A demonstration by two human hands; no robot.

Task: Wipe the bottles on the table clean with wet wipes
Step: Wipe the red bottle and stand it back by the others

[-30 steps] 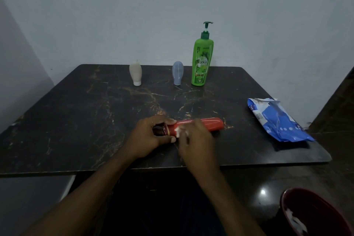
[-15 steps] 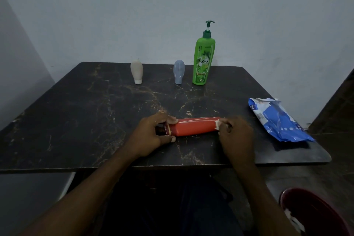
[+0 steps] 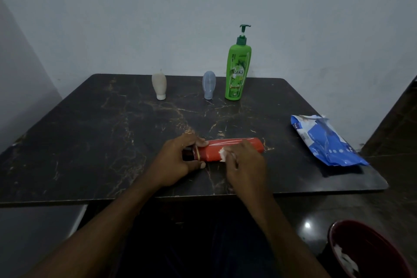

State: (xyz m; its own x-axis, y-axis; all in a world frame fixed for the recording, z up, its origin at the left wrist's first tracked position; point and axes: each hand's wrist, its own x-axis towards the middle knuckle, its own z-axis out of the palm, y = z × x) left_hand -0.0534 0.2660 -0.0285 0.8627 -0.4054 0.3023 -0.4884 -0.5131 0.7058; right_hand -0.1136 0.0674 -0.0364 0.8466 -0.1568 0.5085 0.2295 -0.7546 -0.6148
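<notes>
A red bottle (image 3: 225,147) lies on its side near the front edge of the dark marble table (image 3: 90,142), with its dark cap pointing left. My left hand (image 3: 178,160) grips its cap end. Over the bottle's middle, my right hand (image 3: 246,165) presses a white wet wipe (image 3: 223,154) against the red body. At the back stand a green pump bottle (image 3: 237,72), a small blue-grey bottle (image 3: 209,84) and a small beige bottle (image 3: 159,83), the two small ones resting on their caps.
A blue wet wipe pack (image 3: 325,140) lies near the table's right edge. On the floor at the lower right is a dark red bin (image 3: 370,253) with white used wipes in it. A pale wall runs behind the table.
My right hand with the wipe has slid from the bottle's right end back left to its middle. My left hand has kept hold of the cap end.
</notes>
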